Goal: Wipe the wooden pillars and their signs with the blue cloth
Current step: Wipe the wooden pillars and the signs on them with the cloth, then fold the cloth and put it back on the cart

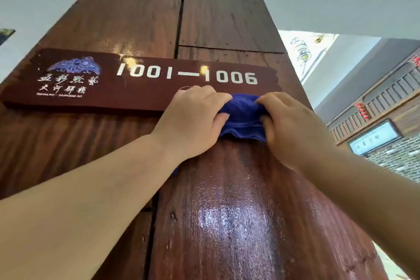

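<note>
A dark brown wooden pillar [222,200] fills the view, seen from below. A darker wooden sign [141,95] reading 1001—1006, with a blue fish emblem and white characters, is fixed across it. The blue cloth [244,116] is bunched against the pillar at the sign's lower right corner. My left hand [193,120] grips the cloth's left side and my right hand [293,129] grips its right side. Both press it onto the wood. Most of the cloth is hidden under my fingers. Below the cloth the pillar's surface shines wet.
A pale ceiling [329,2] spreads above. To the right stands a dark wooden wall panel with red ornaments [386,98] and a framed plaque [375,138] over grey brick. A vertical seam [179,29] splits the pillar's boards.
</note>
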